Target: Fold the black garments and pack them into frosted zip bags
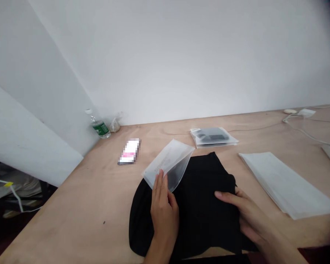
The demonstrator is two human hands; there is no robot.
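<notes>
A black piece of cloth (206, 205), perhaps a folded garment, lies at the table's front. My right hand (249, 212) pinches its right edge, thumb on top and fingers underneath. Over the cloth's upper left part, a frosted plastic bag (167, 157) is tilted, its mouth gaping toward the right. My left hand (165, 205) holds the bag near its lower edge, with the long fingers straight along its outer face and the thumb by the opening. Faint lettering shows on the bag; whether the thumb reaches inside I cannot tell.
Packed frosted bags (214, 137) with dark contents lie behind the cloth. A stack of flat frosted bags (288, 183) is at the right. A phone (129, 151), a water bottle (100, 126) and a small plastic pouch (115, 124) stand left; cables (294, 121) run back right.
</notes>
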